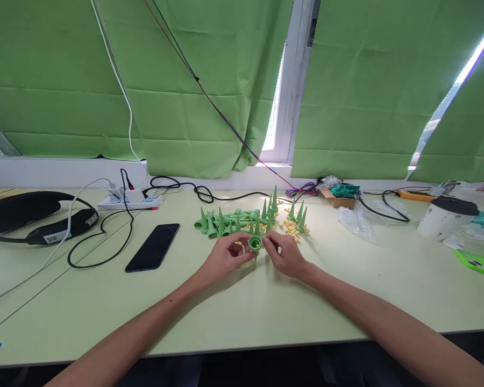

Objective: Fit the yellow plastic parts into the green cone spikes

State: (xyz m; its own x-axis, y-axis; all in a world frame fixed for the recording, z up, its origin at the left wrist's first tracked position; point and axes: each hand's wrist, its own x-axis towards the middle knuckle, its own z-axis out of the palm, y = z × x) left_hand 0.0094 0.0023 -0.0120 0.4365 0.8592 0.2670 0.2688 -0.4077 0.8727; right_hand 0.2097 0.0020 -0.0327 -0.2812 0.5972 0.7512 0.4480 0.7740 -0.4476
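My left hand (228,255) holds a green cone piece (255,243) between thumb and fingers, its round hollow end facing me. Just right of that piece, my right hand (284,252) has its fingers pinched together; whatever is between them is too small to make out. Behind both hands lies a pile of green cone pieces (221,221), some standing point up. Small yellow pieces (291,229) are scattered among and to the right of the green ones.
A black phone (153,248), a headset (60,227) and a power strip (145,201) lie to the left. Cables run along the back. At the right are a small cardboard box (339,200), plastic bags (355,221), a white cup (443,219) and a green phone case (478,263).
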